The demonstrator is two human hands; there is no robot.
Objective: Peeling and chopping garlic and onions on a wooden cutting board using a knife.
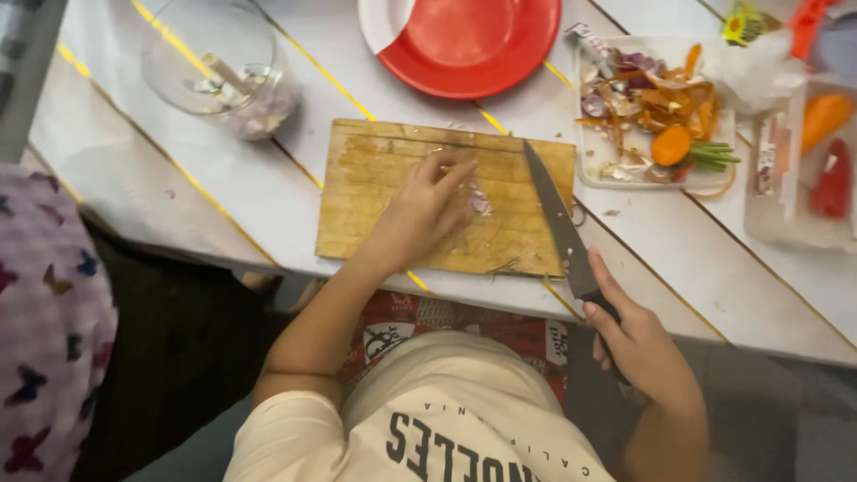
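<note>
My left hand (427, 207) rests palm down on a worn wooden cutting board (375, 178), fingers spread toward a small pile of chopped purple onion (480, 202) at its fingertips. My right hand (638, 344) grips the black handle of a kitchen knife (553, 219). The blade lies slanted over the board's right edge, its tip pointing away from me. The blade touches nothing but the board.
A glass bowl (219, 62) with chopped onion and a utensil stands at the back left. A red plate (473, 40) sits behind the board. A white tray (589, 170) holds vegetable peels. A clear box (799, 170) with carrot and red pieces is far right. Another person's patterned sleeve (49, 321) is at left.
</note>
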